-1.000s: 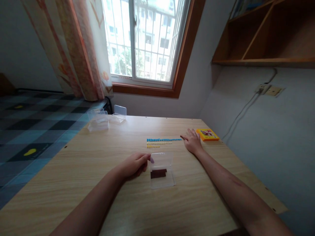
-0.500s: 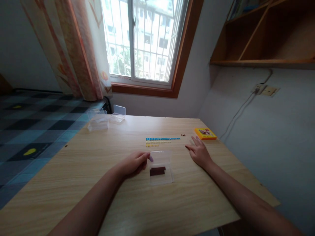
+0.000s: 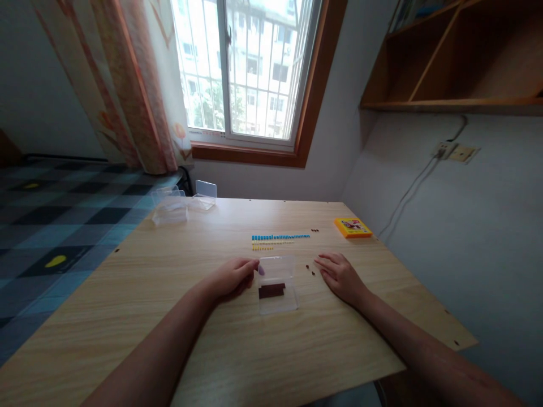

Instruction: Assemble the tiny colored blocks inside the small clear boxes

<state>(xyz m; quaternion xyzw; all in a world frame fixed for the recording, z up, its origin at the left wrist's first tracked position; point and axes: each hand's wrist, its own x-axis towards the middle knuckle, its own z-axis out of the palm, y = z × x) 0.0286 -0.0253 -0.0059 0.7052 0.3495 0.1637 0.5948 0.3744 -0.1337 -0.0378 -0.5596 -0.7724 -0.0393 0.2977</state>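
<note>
A small clear plastic box (image 3: 278, 285) lies open on the wooden table (image 3: 178, 294), with a dark brown block of small pieces (image 3: 271, 291) inside. My left hand (image 3: 233, 277) rests beside the box, fingers curled, fingertips touching its left edge. My right hand (image 3: 339, 274) lies flat on the table to the right of the box, fingers stretched out. Two tiny dark pieces (image 3: 310, 269) sit on the table just left of its fingertips. Farther back lie rows of small blue pieces (image 3: 280, 237) and yellow pieces (image 3: 267, 245), and a few dark pieces (image 3: 314, 230).
A yellow box (image 3: 353, 227) lies near the wall at the right. Clear plastic boxes (image 3: 172, 206) and an open one (image 3: 203, 195) stand at the table's far left corner. A bed with a checked cover (image 3: 51, 226) lies left; a window is behind.
My right hand has drawn back from beside the blue row toward me and now lies to the right of the clear box. Small dark pieces now show on the table. My left hand stayed put.
</note>
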